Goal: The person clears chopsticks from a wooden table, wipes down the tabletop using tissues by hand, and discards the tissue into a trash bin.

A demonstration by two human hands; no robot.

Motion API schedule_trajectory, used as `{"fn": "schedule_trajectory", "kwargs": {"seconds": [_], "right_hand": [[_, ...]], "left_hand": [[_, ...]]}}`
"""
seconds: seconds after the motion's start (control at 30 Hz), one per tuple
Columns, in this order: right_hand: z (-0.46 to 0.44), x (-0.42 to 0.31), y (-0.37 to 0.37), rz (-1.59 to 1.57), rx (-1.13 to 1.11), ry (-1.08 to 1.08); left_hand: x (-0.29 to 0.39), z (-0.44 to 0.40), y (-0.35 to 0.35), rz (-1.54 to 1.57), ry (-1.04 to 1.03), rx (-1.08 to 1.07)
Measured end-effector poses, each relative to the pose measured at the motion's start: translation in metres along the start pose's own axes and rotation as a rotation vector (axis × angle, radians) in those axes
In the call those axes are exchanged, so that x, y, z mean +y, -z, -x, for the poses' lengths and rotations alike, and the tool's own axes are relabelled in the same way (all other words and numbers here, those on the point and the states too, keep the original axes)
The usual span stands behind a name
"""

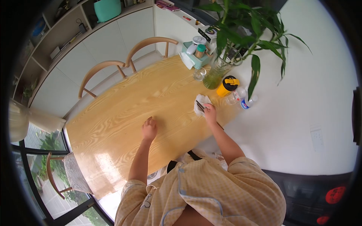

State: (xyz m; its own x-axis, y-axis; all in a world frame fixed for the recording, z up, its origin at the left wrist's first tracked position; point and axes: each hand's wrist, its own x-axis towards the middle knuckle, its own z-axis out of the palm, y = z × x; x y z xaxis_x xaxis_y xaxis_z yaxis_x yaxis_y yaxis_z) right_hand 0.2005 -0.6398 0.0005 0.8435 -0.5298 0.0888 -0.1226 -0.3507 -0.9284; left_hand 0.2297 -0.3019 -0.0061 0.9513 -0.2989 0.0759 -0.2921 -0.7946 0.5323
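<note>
My right hand [210,112] is closed on a pair of dark chopsticks [200,106]. Their one end shows over a crumpled white tissue [198,98], and a thin dark length comes out past my wrist. The tissue lies on the wooden table [124,109], under and beside my fingers. Further left, my left hand [149,129] rests on the tabletop with its fingers loosely bent and slightly apart, and I see nothing in it.
Along the wall side stand a black-and-yellow cup [225,89], clear plastic bottles [234,97], a glass [200,74], a plant in a glass vase [213,78] and a tissue box [197,60]. Wooden chairs [98,71] line the far edge; shelves [52,41] stand beyond.
</note>
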Motion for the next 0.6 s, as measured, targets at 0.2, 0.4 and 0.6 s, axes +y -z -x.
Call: {"fn": "schedule_trajectory", "kwargs": {"seconds": [0.2,0.4,0.6], "right_hand": [[-0.093,-0.077,-0.086,-0.702,-0.11,-0.5],[-0.17,-0.087,-0.145,-0.89,-0.12,-0.529],[-0.246,-0.031,-0.179,-0.936,0.17,-0.496]], "left_hand": [[0.032,-0.026,0.021,-0.255,0.204,-0.256],[0.044,-0.033,0.02,-0.402,0.266,-0.515],[0.045,-0.034,0.024,-0.387,0.281,-0.536]]}}
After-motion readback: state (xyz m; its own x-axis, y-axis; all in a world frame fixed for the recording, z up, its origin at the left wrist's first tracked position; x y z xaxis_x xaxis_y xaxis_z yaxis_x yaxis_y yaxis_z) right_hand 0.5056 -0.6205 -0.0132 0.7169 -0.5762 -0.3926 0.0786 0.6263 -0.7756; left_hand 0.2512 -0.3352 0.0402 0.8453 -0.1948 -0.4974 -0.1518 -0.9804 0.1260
